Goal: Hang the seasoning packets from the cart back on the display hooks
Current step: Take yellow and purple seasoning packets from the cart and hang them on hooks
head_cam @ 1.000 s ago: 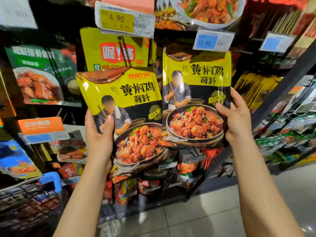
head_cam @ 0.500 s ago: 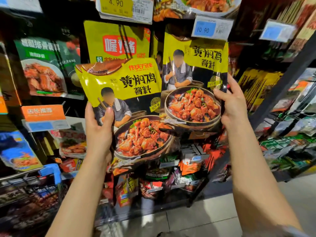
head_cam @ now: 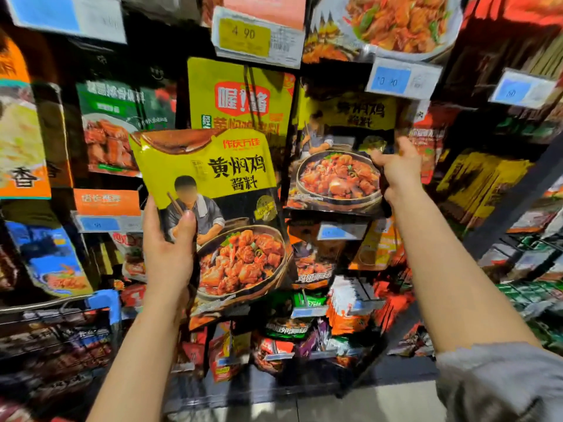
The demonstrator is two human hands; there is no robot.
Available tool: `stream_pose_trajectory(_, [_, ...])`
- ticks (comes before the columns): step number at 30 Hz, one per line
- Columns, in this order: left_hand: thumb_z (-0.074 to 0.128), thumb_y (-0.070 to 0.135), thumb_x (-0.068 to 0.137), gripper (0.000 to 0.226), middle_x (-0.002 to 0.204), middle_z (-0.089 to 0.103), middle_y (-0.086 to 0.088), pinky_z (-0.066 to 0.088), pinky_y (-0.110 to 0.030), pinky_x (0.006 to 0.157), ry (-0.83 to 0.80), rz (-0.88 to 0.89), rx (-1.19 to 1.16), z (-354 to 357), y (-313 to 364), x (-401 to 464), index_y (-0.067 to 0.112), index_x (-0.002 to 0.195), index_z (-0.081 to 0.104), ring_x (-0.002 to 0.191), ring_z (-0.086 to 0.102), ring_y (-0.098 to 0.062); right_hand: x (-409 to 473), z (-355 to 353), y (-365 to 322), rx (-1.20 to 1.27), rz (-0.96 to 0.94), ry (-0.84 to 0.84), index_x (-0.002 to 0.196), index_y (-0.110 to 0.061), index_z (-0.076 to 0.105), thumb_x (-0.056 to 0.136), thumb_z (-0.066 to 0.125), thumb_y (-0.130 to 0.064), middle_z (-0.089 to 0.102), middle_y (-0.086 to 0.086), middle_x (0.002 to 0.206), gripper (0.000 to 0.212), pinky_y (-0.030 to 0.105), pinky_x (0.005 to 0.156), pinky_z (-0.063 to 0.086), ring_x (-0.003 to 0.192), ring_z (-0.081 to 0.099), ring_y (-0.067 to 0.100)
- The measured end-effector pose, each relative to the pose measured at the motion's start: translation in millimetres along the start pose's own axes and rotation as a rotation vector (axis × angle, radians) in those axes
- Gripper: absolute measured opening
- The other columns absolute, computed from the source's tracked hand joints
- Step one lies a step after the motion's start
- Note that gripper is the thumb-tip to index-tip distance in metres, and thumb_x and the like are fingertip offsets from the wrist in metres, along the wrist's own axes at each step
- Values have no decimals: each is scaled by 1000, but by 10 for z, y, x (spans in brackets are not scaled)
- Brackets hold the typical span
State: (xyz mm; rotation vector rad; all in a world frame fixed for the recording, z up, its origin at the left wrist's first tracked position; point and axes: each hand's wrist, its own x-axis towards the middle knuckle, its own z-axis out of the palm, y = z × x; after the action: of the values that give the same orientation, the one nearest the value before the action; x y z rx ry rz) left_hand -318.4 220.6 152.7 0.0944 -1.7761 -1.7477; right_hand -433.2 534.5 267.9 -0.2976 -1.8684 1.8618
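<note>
A crowded shop display of hanging sachets. Left hand (head_cam: 169, 254) grips a yellow packet (head_cam: 213, 208) below the 4.90 price tag (head_cam: 246, 35); right hand (head_cam: 399, 169) pinches another packet (head_cam: 338, 175) right of it. Light, floppy, slick: hold the edges.

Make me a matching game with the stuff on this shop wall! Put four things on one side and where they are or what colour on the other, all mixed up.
Things:
1. left hand
2. right hand
3. 4.90 price tag
4. green packet

Clues:
A. yellow, above the hanging packets
B. grips the right edge of the packet up at the hooks
C. hangs left of the yellow packets
D. grips the near yellow packet by its left edge

Pairs: 1-D, 2-B, 3-A, 4-C
</note>
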Motion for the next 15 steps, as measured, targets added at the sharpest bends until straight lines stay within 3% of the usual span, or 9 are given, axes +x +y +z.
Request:
stream_pose_trajectory(3, [60, 69, 77, 89, 155, 39, 4, 31, -50, 117, 68, -101, -6, -122, 10, 60, 28, 151, 32, 143, 37, -17, 247, 288, 147, -128, -34, 64, 133, -14, 54, 77, 60, -1, 63, 10, 117, 58, 32, 86, 55, 102, 63, 26])
stream_pose_trajectory(4, [63, 74, 72, 95, 154, 41, 2, 33, -52, 116, 78, -148, -25, -138, 29, 73, 28, 150, 33, 142, 39, -19, 277, 365, 188, -177, -38, 81, 136, -14, 54, 79, 59, -2, 62, 9, 119, 59, 26, 88, 50, 108, 60, 26])
stream_pose_trajectory(6, [68, 66, 76, 88, 149, 48, -2, 36, -54, 113, 76, -192, -82, -118, 86, 80, 27, 148, 37, 137, 46, -23, 295, 448, 277, -310, -39, 95, 143, -13, 46, 89, 56, -4, 60, 11, 124, 56, 19, 86, 40, 114, 57, 25])
stream_pose_trajectory(8, [71, 49, 85, 75, 147, 50, -1, 37, -52, 113, 54, -212, -132, -52, 127, 62, 25, 149, 37, 135, 47, -22, 254, 442, 334, -440, -50, 114, 142, -6, 44, 93, 55, -8, 59, 18, 129, 50, 29, 92, 40, 118, 55, 31])
stream_pose_trajectory(11, [73, 49, 83, 72, 143, 55, 1, 39, -52, 111, -15, -228, -187, 96, 152, 27, 29, 145, 42, 132, 51, -21, 26, 322, 332, -481, -183, 143, 142, -6, 39, 94, 60, -18, 51, 14, 139, 53, 31, 104, 38, 127, 50, 27])
stream_pose_trajectory(13, [70, 48, 80, 69, 139, 58, 0, 41, -51, 109, -63, -244, -205, 209, 153, 2, 30, 142, 45, 129, 54, -21, -262, 202, 295, -436, -272, 55, 139, -11, 45, 95, 62, -26, 54, 4, 132, 50, 14, 97, 39, 118, 52, 11])
stream_pose_trajectory(15, [70, 36, 89, 50, 133, 61, 6, 43, -40, 106, -115, -245, -223, 360, 191, -30, 34, 135, 49, 123, 57, -10, -641, 83, 225, -327, -261, -134, 129, -12, 53, 95, 62, -26, 61, -2, 108, 38, 6, 79, 40, 91, 57, -5])
